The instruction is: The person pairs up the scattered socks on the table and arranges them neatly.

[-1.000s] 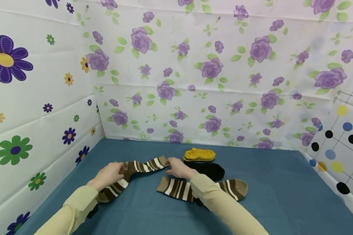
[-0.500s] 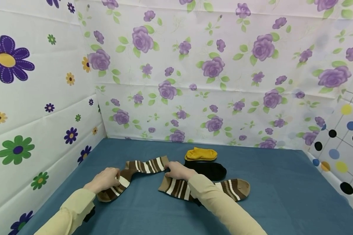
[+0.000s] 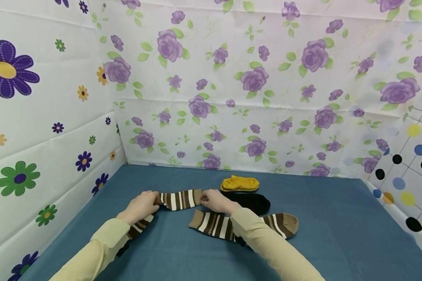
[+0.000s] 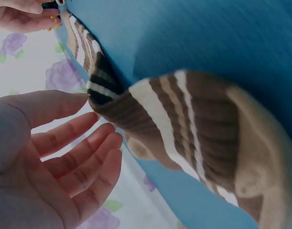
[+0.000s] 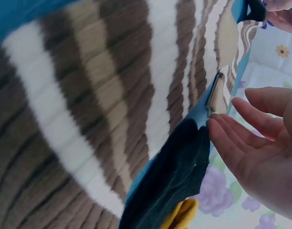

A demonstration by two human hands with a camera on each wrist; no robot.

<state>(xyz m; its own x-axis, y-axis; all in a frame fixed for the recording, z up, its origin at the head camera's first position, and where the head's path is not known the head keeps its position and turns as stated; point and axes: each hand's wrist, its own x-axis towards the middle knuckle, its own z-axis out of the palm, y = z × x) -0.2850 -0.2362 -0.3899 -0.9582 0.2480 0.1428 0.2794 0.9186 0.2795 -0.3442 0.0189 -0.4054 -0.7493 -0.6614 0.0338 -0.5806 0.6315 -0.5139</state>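
A brown striped sock (image 3: 180, 200) with white and tan bands lies at the left, its tan cuff towards the right hand. My left hand (image 3: 142, 207) pinches its edge near the bend; in the left wrist view the sock (image 4: 184, 124) twists at the thumb and index fingertips. My right hand (image 3: 216, 201) is at the cuff, and in the right wrist view its fingertips (image 5: 215, 125) touch or nearly touch the cuff, the thumb standing apart. A second striped sock (image 3: 214, 225) lies flat below, partly covered by the right forearm.
A black sock (image 3: 251, 203) lies just behind the right wrist, and a folded yellow sock (image 3: 240, 183) sits beyond it. Blue cloth (image 3: 330, 218) covers the table. Flower-patterned sheets (image 3: 214, 97) stand as walls at the back and sides.
My left hand has moved up and right to the sock's bend. The upper part of that sock now lies straighter. My right hand has shifted slightly at the cuff, its fingers loosened.
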